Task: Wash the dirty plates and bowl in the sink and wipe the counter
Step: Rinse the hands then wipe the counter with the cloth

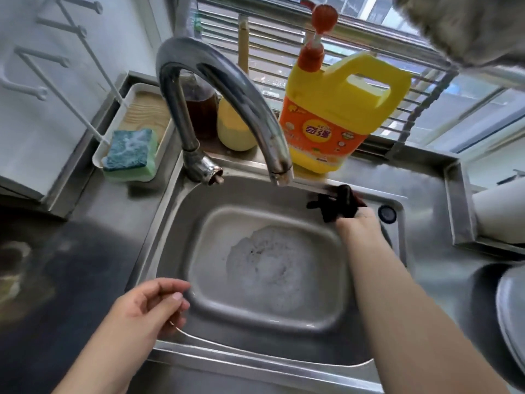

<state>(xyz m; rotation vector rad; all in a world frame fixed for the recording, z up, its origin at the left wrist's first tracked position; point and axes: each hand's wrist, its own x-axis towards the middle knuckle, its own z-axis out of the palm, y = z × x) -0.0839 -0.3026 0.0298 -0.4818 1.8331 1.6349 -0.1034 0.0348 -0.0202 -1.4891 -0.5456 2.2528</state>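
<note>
The steel sink (170, 223) holds a patch of white foam (272, 268) over its bottom and no dishes. My right hand (356, 223) reaches to the sink's far right rim and grips a dark, blurred cloth (336, 203) there. My left hand (150, 308) hovers over the sink's near left corner with loosely curled fingers and holds nothing. A washed plate or bowl rim (511, 317) shows at the right edge on the counter.
The curved tap (216, 89) arches over the sink. A yellow detergent jug (332, 109) stands behind it, with a brown jar (200, 109) and a yellow bottle (234, 129). A green-blue sponge (130, 155) lies in a white tray (98, 155) at the left. Dark counter (56, 280) lies left.
</note>
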